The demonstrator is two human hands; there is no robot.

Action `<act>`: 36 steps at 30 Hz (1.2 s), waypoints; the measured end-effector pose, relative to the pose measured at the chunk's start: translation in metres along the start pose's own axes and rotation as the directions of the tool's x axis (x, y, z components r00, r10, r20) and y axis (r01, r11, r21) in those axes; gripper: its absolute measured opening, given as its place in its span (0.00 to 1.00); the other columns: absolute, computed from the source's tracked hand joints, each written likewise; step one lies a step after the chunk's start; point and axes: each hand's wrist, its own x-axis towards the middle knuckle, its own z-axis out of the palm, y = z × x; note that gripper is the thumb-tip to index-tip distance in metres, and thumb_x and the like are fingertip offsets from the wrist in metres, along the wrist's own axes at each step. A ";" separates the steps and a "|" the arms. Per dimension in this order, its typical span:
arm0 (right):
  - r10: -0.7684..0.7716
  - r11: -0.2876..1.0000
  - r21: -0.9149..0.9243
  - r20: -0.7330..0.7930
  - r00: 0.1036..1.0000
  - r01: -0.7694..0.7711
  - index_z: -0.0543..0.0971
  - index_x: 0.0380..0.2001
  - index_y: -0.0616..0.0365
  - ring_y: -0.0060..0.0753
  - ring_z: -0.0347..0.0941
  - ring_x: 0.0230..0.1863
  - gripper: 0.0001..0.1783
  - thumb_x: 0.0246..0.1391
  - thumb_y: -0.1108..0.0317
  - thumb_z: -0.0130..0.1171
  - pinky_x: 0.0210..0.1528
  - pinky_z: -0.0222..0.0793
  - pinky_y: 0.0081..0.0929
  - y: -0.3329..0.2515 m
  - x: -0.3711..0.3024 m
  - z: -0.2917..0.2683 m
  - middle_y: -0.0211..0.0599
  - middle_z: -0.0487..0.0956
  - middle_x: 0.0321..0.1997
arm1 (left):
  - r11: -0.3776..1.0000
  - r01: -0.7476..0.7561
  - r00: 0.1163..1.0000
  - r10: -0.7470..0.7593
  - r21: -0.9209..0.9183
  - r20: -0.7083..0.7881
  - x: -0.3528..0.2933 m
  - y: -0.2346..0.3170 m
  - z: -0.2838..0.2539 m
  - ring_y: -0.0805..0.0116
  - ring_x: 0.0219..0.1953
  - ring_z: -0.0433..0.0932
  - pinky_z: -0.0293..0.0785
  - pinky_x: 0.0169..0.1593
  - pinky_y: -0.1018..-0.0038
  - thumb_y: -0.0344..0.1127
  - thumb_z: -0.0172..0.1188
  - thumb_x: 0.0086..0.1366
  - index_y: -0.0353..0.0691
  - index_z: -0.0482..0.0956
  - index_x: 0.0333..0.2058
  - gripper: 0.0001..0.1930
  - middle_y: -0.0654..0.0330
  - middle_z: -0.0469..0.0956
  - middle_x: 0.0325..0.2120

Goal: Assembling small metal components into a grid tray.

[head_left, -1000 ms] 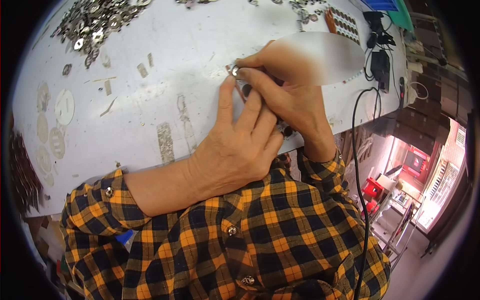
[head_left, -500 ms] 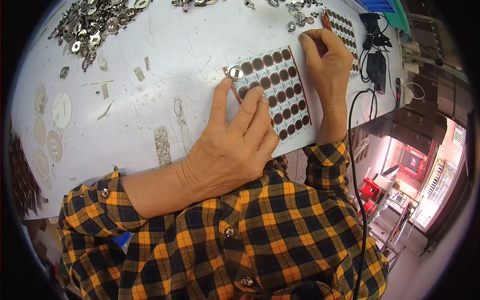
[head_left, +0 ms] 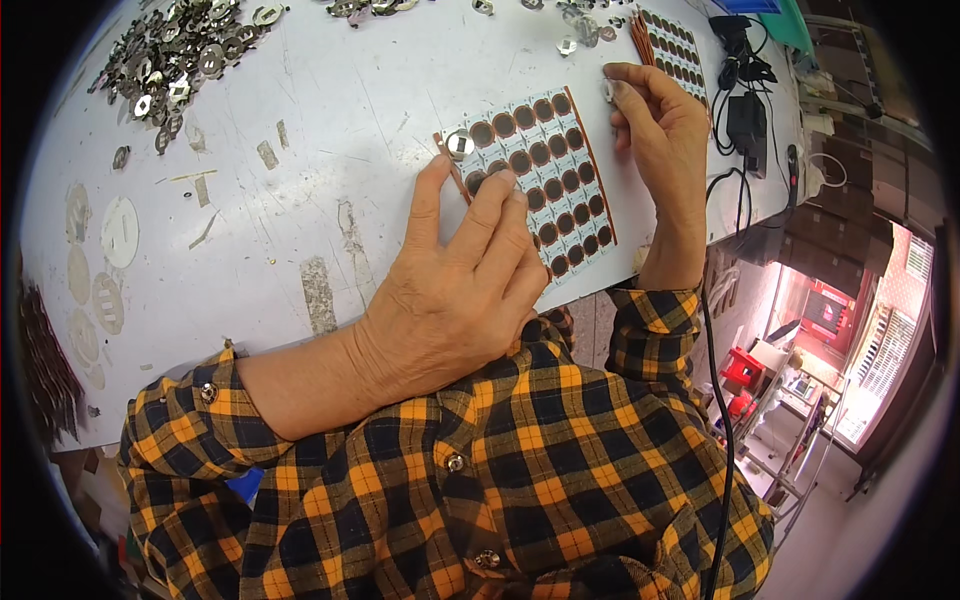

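A circuit board panel [head_left: 550,205] with rows of dark round spots lies flat on the table in front of me. On its upper left corner sits a silver metal disc [head_left: 460,145] with a dark slot. My left hand [head_left: 445,265] rests over the panel's left side with fingers spread; the index fingertip is beside that disc, and other fingertips cover some of the spots. Beyond the panel's right edge, my right hand [head_left: 660,120] is raised in a pinch. A small silver disc [head_left: 609,91] shows between its thumb and index finger, partly hidden.
A heap of metal discs [head_left: 165,65] lies at the far left, with more loose discs [head_left: 585,25] at the far edge. Stacked panels [head_left: 672,50] sit at the far right beside black cables and an adapter [head_left: 747,125]. Dark strips [head_left: 45,360] are stacked at the left edge.
My right hand has turned and shifted slightly to the right, and the small silver disc in its pinch now shows. My left hand stays on the panel. The whole view has shifted slightly.
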 end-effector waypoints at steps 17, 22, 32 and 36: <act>-0.168 0.971 -0.160 0.057 0.984 0.175 0.83 0.46 0.64 0.15 0.75 0.36 0.11 0.61 0.74 0.64 0.37 0.68 0.14 -0.004 -0.008 -0.006 0.30 0.83 0.39 | 1.000 0.006 0.998 -0.006 0.004 0.067 -0.001 0.000 -0.006 0.44 0.63 0.72 0.58 0.65 0.28 0.43 0.69 0.54 0.33 0.81 0.39 0.20 0.40 0.77 0.50; -0.196 0.966 -0.166 0.020 0.980 0.197 0.81 0.40 0.65 0.17 0.75 0.35 0.05 0.64 0.74 0.61 0.37 0.70 0.15 -0.013 -0.014 0.003 0.30 0.82 0.34 | 1.000 0.002 0.992 -0.005 0.020 0.127 -0.001 0.000 -0.008 0.43 0.66 0.70 0.57 0.67 0.30 0.48 0.76 0.47 0.32 0.81 0.42 0.29 0.40 0.76 0.54; -0.081 0.955 0.292 0.407 0.910 -0.045 0.84 0.46 0.63 0.12 0.73 0.25 0.09 0.66 0.74 0.60 0.24 0.69 0.10 -0.048 -0.038 0.039 0.30 0.82 0.33 | 0.997 -0.019 0.996 0.012 0.077 0.087 -0.003 0.001 -0.004 0.45 0.64 0.72 0.61 0.65 0.32 0.47 0.75 0.47 0.34 0.80 0.39 0.26 0.42 0.77 0.51; -0.096 0.980 0.200 0.435 0.895 0.009 0.84 0.45 0.62 0.10 0.71 0.24 0.07 0.66 0.73 0.60 0.22 0.66 0.09 -0.050 -0.031 0.036 0.26 0.82 0.33 | 0.998 -0.025 0.999 0.022 0.056 0.047 -0.001 0.000 -0.003 0.46 0.63 0.73 0.63 0.64 0.33 0.46 0.75 0.47 0.34 0.80 0.37 0.24 0.42 0.78 0.49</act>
